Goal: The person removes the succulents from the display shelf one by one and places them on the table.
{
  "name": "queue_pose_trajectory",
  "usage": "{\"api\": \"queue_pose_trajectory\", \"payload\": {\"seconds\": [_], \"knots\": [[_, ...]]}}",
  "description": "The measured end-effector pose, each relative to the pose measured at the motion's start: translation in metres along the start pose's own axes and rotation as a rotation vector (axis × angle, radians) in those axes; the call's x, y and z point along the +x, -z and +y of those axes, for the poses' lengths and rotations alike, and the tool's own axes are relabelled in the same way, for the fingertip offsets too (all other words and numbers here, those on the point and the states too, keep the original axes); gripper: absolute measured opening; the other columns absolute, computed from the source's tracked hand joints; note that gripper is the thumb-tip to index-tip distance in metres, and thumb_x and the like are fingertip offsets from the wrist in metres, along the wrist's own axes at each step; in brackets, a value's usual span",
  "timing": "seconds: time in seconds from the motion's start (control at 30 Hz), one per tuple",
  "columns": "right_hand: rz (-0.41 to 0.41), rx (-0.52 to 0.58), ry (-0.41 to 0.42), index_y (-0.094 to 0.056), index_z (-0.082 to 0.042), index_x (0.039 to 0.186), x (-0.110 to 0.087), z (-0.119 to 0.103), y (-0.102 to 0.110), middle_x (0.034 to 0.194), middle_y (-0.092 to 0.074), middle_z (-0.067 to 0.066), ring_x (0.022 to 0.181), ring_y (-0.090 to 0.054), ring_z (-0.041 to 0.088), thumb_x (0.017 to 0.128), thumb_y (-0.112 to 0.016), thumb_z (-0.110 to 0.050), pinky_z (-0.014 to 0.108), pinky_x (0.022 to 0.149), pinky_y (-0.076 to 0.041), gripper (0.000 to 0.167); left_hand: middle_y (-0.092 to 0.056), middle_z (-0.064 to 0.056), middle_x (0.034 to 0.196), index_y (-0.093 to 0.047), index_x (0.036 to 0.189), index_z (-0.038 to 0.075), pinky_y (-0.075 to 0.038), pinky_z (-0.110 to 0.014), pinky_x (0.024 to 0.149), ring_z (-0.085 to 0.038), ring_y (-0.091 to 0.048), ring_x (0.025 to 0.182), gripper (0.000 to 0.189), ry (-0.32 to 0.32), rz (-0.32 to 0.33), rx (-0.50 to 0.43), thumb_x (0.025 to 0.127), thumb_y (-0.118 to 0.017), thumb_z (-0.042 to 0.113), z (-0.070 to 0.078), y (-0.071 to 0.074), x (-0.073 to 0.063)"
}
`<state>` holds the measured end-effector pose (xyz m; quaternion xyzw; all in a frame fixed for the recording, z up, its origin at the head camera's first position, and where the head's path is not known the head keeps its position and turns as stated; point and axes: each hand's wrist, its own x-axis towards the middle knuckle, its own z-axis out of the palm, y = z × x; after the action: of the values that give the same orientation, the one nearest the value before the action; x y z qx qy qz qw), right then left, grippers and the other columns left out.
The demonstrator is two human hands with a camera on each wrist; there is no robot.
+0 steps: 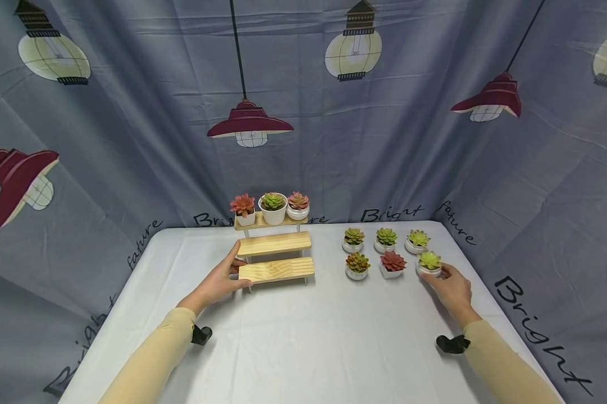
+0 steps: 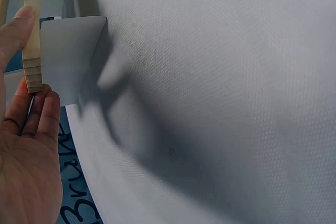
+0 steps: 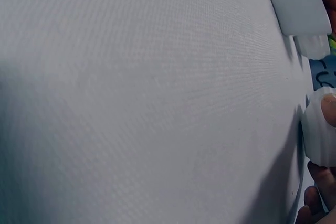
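Note:
A three-step wooden plant stand [image 1: 275, 270] stands at the back of the table. My left hand [image 1: 221, 282] grips the left end of its lowest board [image 2: 32, 40], thumb on one side and fingers at the end. Along the top step sit three potted succulents: a red one [image 1: 243, 206], a green one [image 1: 273, 209] in the middle and a pinkish one [image 1: 298, 206]. On the right, my right hand [image 1: 452, 287] holds a yellow-green succulent [image 1: 429, 261] by its round white pot [image 3: 319, 129], thumb on the pot's side.
Beside the held plant are a red succulent in an angular pot [image 1: 392, 264] and a brownish-green one [image 1: 356, 265]. Behind them stand green succulents [image 1: 354, 239], [image 1: 386, 239] and a yellow-green one [image 1: 417, 240]. A printed grey-blue curtain [image 1: 303, 168] surrounds the white table [image 1: 323, 336].

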<state>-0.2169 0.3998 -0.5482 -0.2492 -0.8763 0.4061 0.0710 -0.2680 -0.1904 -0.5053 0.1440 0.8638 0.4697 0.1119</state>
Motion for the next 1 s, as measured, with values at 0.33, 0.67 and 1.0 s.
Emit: {"api": "queue_pose_trajectory", "payload": {"seconds": [0.33, 0.67, 1.0], "knots": [[-0.016, 0.053, -0.005, -0.031, 0.006, 0.157, -0.0002, 0.0040, -0.0009, 0.149, -0.044, 0.031, 0.136, -0.042, 0.046, 0.093, -0.075, -0.042, 0.057, 0.110, -0.037, 0.091, -0.049, -0.020, 0.145, 0.003, 0.166, 0.027, -0.041, -0.058, 0.108, -0.044, -0.051, 0.132, 0.117, 0.004, 0.003, 0.010, 0.088, -0.084, 0.028, -0.0006, -0.0006, 0.0008], [-0.019, 0.082, -0.008, -0.029, 0.009, 0.156, -0.0038, 0.0043, -0.0006, 0.146, -0.044, 0.032, 0.132, -0.044, 0.044, 0.093, -0.076, -0.039, 0.056, 0.107, -0.039, 0.092, -0.049, -0.020, 0.145, 0.003, 0.166, 0.028, -0.042, -0.058, 0.107, -0.043, -0.051, 0.132, 0.117, 0.001, -0.001, 0.014, 0.088, -0.084, 0.029, -0.0008, -0.0010, 0.0006], [-0.017, 0.076, -0.017, -0.030, 0.009, 0.155, -0.0041, 0.0046, -0.0009, 0.144, -0.045, 0.032, 0.130, -0.045, 0.044, 0.091, -0.077, -0.040, 0.055, 0.105, -0.040, 0.094, -0.049, -0.019, 0.144, 0.005, 0.165, 0.034, -0.042, -0.058, 0.107, -0.043, -0.051, 0.132, 0.117, 0.003, 0.003, 0.021, 0.088, -0.084, 0.030, -0.0017, -0.0012, 0.0016]]}}
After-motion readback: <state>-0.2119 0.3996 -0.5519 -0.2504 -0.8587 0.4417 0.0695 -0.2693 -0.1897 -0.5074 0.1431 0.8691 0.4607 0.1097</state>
